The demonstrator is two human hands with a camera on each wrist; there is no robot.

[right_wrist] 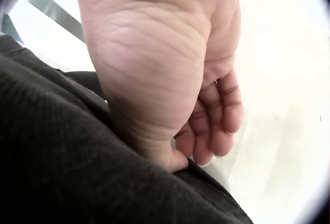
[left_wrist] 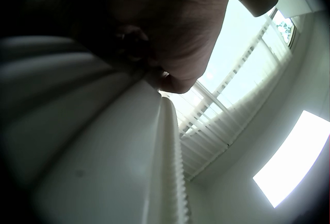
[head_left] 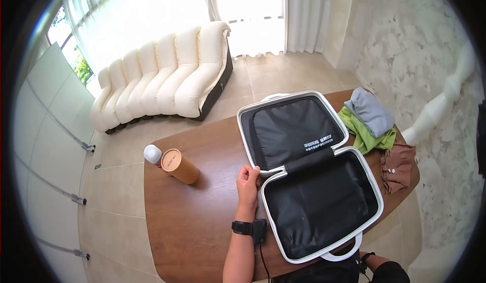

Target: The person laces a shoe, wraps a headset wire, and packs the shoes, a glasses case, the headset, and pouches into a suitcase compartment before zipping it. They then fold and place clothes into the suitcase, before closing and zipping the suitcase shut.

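Note:
A small white hard-shell suitcase (head_left: 316, 207) lies open on the table, its black lining showing in both halves. My left hand (head_left: 248, 180) grips its left rim beside the hinge, fingers curled and thumb at the edge. Up close in the left wrist view, the fingers of that hand (left_wrist: 172, 44) meet the edge of the ribbed white shell (left_wrist: 103, 147), just above the zipper teeth (left_wrist: 180, 183). My right hand (right_wrist: 154, 64) hangs beside dark trousers (right_wrist: 77, 152), its fingers loosely bent around nothing. The head view shows only that arm's wrist and sleeve.
On the brown table (head_left: 212, 217), a tan cylinder (head_left: 181, 167) and a white-capped container (head_left: 153, 154) stand at the left. Grey-blue (head_left: 371, 111), green (head_left: 362, 138) and brown folded clothes (head_left: 398, 169) lie right of the suitcase. A cream sofa (head_left: 162, 78) stands beyond.

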